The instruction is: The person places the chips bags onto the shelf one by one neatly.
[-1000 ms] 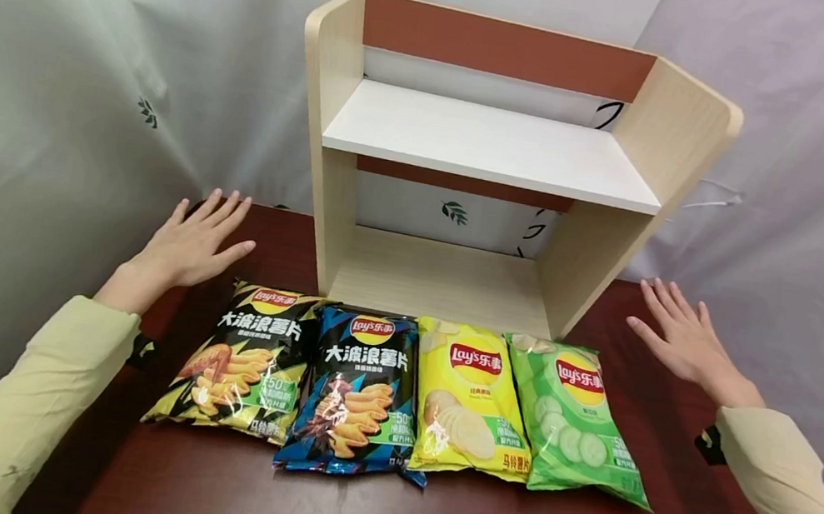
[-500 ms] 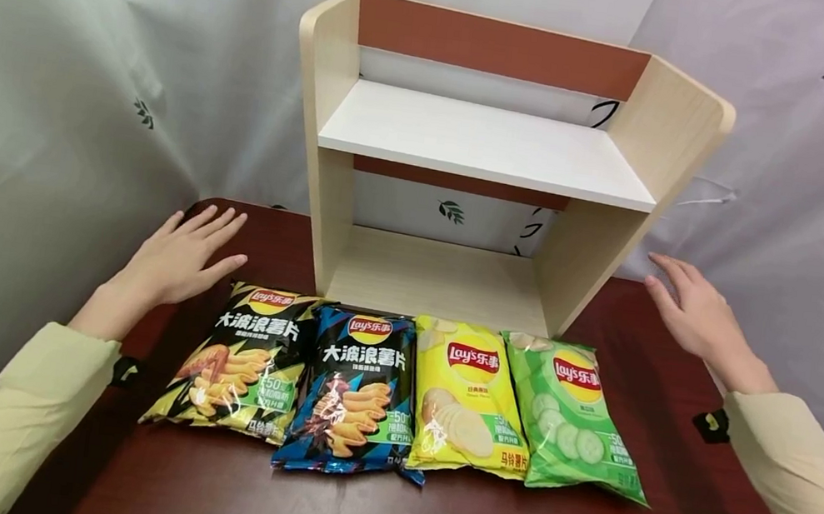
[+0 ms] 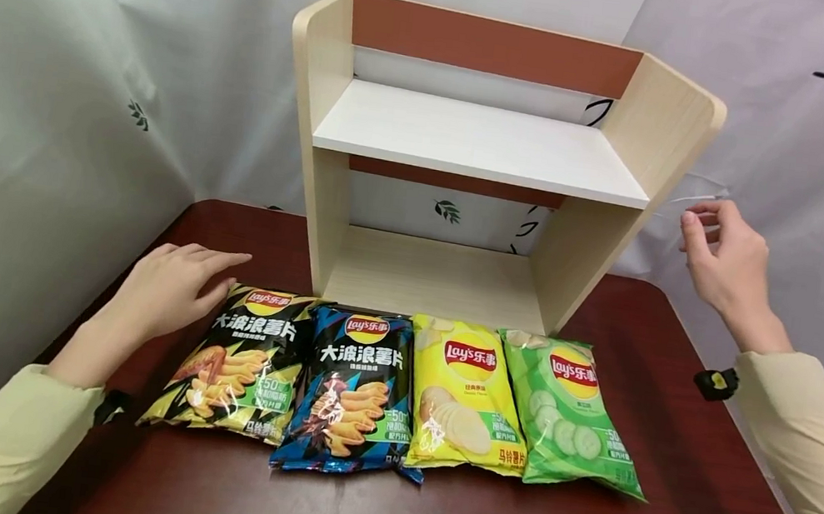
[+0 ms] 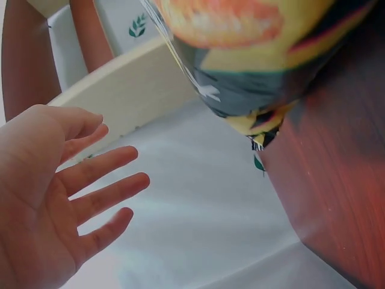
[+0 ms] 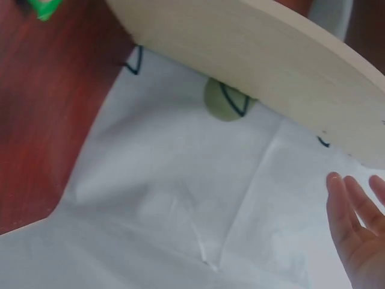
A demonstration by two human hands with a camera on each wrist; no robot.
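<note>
My left hand (image 3: 170,290) hovers at the upper left corner of a black-and-yellow chip bag (image 3: 238,360), fingers relaxed; in the left wrist view the bag lies apart from the spread fingers. Beside that bag, a blue-and-black chip bag (image 3: 361,381), a yellow chip bag (image 3: 465,392) and a green chip bag (image 3: 576,412) lie face up in a row. Raised to the right of the shelf is my right hand (image 3: 731,261), its fingers loosely bent and holding nothing. The right wrist view catches its fingers (image 5: 340,208) near the shelf's side panel.
A two-level wooden shelf (image 3: 484,143) with a white upper board stands behind the bags on the dark red table (image 3: 355,511). Pale curtains (image 3: 41,126) hang at the back and on both sides. Each wrist wears a dark strap.
My right hand has risen from low beside the shelf, its fingers bending. My left hand has come down toward the black-and-yellow chip bag and turned rightward. The bags have stayed put.
</note>
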